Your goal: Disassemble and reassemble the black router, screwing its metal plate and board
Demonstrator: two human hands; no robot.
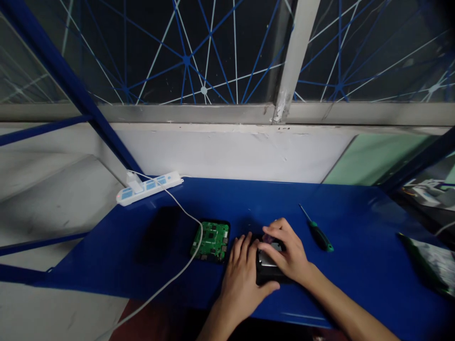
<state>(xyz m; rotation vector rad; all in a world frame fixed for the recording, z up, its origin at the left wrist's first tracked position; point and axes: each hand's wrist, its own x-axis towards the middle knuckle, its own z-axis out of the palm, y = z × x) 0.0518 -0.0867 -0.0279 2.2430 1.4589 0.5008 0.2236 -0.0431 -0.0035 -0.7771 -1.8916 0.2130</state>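
Observation:
A black case (265, 274) with a silver metal plate (267, 259) inside it lies on the blue table. My left hand (242, 272) rests along its left side, fingers stretched forward and thumb spread across the near edge. Over the case's far right part, my right hand (289, 248) is closed in a pinch. A small dark purplish piece (269, 237) shows between its thumb and fingers, too blurred to name. Left of my hands sits a green circuit board (212, 239) in a black shell. A screwdriver (319, 234) with a green and black handle lies to the right.
A white power strip (151, 187) with a plugged-in adapter stands at the table's back left. Its white cable (181, 272) crosses the table and passes over the circuit board. At the right edge lies a shiny silver bag (432, 263). Blue frame posts (110, 137) flank the table.

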